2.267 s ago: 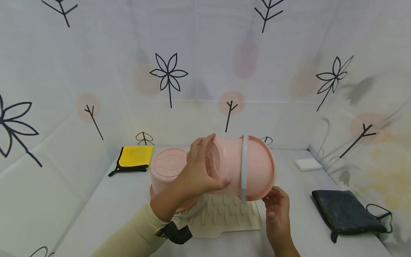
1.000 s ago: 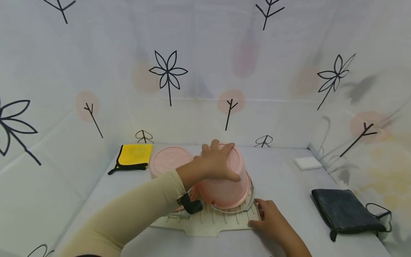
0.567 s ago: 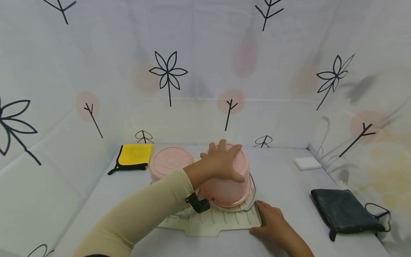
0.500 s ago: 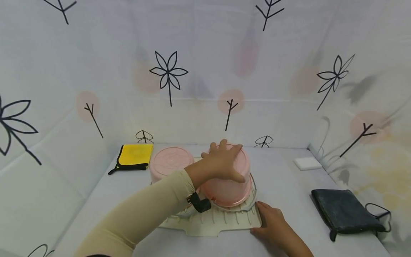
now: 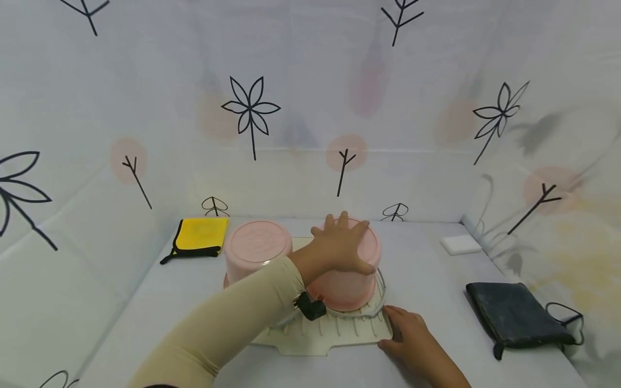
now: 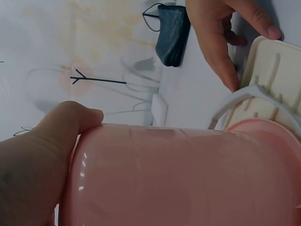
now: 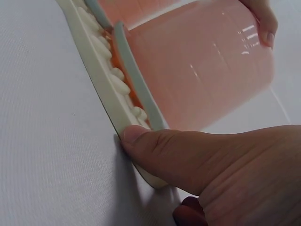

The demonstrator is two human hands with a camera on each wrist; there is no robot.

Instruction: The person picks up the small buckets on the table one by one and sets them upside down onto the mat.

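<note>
In the head view my left hand (image 5: 342,245) lies with spread fingers over the upturned base of a pink bucket (image 5: 346,291). The left wrist view has its thumb (image 6: 84,117) bent over the base's edge. This bucket stands rim down on a cream ribbed drainer tray (image 5: 305,345), its grey handle (image 6: 235,101) lying round the rim. A second upturned pink bucket (image 5: 257,242) stands left of it, partly behind my left forearm. My right hand (image 5: 412,337) grips the tray's front right corner, the thumb (image 7: 141,136) against its front edge.
A yellow zipped pouch (image 5: 201,234) with black trim lies at the back left of the white table (image 5: 427,258). Toward the right are a white block (image 5: 461,244) and a dark zipped pouch (image 5: 516,315) with a cord. Patterned cloth hangs behind and at both sides.
The bucket held sideways in both hands was turned over onto the tray. My left hand then shifted it slightly right. My right hand left its rim and took the tray's corner.
</note>
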